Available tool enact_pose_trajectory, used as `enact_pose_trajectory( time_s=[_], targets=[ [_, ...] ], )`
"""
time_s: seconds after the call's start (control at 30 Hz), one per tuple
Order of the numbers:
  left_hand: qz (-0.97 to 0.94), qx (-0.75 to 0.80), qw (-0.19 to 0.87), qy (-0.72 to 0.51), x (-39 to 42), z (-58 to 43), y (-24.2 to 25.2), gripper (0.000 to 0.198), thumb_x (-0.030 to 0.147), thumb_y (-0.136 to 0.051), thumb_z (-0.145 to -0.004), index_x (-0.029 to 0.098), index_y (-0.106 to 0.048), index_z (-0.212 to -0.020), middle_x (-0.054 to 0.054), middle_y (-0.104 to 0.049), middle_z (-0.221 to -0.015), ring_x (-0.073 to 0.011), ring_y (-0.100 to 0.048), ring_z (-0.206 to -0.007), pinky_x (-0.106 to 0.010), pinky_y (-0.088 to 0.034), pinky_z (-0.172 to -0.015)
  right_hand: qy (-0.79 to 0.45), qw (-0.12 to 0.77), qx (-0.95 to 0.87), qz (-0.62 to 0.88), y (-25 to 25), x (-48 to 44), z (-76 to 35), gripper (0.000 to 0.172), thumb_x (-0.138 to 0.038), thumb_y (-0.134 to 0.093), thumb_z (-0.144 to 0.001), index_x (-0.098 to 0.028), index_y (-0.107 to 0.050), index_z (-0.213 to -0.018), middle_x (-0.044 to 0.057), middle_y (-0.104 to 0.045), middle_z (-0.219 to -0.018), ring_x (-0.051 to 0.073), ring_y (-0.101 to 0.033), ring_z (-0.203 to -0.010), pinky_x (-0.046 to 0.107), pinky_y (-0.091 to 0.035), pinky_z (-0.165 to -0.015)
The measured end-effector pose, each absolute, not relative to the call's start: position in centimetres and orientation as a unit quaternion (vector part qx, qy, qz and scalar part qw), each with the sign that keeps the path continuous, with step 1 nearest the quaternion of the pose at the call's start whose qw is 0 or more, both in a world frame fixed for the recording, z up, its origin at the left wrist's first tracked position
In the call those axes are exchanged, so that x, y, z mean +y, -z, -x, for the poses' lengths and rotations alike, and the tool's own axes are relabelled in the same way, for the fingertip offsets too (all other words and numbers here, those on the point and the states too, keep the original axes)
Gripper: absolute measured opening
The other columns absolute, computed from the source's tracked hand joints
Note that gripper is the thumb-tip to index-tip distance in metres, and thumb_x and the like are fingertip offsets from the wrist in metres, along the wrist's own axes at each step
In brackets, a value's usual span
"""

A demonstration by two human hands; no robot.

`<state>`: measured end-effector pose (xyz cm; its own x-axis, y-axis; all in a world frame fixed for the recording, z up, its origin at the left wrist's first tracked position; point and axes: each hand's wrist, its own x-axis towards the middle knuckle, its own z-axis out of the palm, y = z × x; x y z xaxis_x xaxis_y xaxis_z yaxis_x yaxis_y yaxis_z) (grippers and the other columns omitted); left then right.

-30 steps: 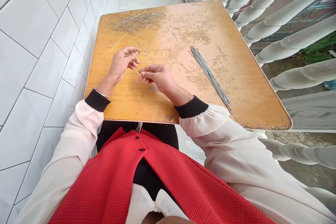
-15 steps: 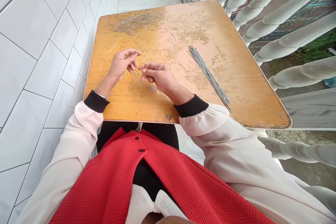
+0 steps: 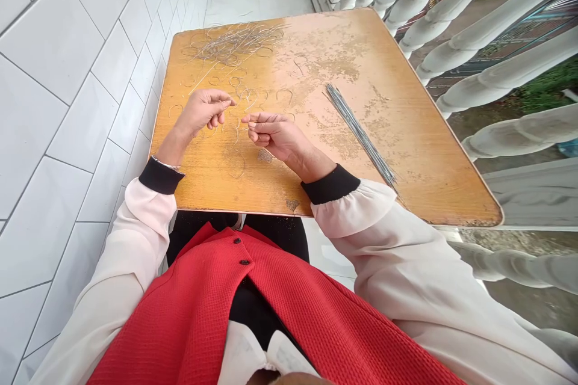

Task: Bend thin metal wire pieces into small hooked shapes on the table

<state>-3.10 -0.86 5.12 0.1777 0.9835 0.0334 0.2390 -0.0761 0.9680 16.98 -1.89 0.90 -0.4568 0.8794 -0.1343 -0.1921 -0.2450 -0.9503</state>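
Observation:
My left hand (image 3: 201, 113) hovers over the middle of an orange-brown wooden tabletop (image 3: 406, 150), its fingers curled toward my right hand (image 3: 271, 135). The right thumb and forefinger are pinched together. Any wire between either hand's fingers is too fine to tell. Thin wire loops (image 3: 235, 163) lie scattered beneath and around both hands. Farther off, a tangled pile of thin wire (image 3: 237, 42) lies at the far edge. To the right of my right hand sits a bundle of straight grey wires (image 3: 360, 135).
A white tiled wall (image 3: 67, 102) runs along the table's left side. White stone balusters (image 3: 474, 30) line the right side. Flaking patches mark the tabletop, and my red knitted vest (image 3: 235, 307) lies below its near edge.
My hands have drawn slightly apart, and the right fingers have shifted. The whole view has moved a little.

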Motion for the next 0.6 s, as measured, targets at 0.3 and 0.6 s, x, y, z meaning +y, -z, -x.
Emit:
enact_pose_trajectory(
  time_s=[0.3, 0.6],
  targets=[
    [-0.595, 0.489, 0.454, -0.449, -0.5, 1.7, -3.9, 0.006, 0.010, -0.069, -0.089, 0.014, -0.069, -0.093, 0.004, -0.068, -0.062, -0.0042, -0.060, -0.050, -0.016, -0.045, -0.052, -0.662, 0.403, -0.503, 0.383, -1.1, -2.1, -16.8, 0.015, -0.026, -0.079, -0.084, -0.015, -0.070, -0.078, -0.001, -0.061, -0.059, 0.005, -0.036, -0.046, 0.020, -0.022, -0.044],
    [-0.587, 0.465, 0.457, -0.480, -0.9, 0.0, -3.1, 0.008, 0.007, -0.067, -0.089, 0.014, -0.066, -0.090, 0.006, -0.065, -0.060, -0.0043, -0.060, -0.050, -0.017, -0.047, -0.054, -0.629, 0.437, -0.504, 0.398, -1.3, -2.3, -16.6, 0.026, -0.025, -0.076, -0.087, -0.017, -0.064, -0.065, -0.001, -0.061, -0.060, 0.005, -0.034, -0.046, 0.021, -0.027, -0.045]
  ],
)
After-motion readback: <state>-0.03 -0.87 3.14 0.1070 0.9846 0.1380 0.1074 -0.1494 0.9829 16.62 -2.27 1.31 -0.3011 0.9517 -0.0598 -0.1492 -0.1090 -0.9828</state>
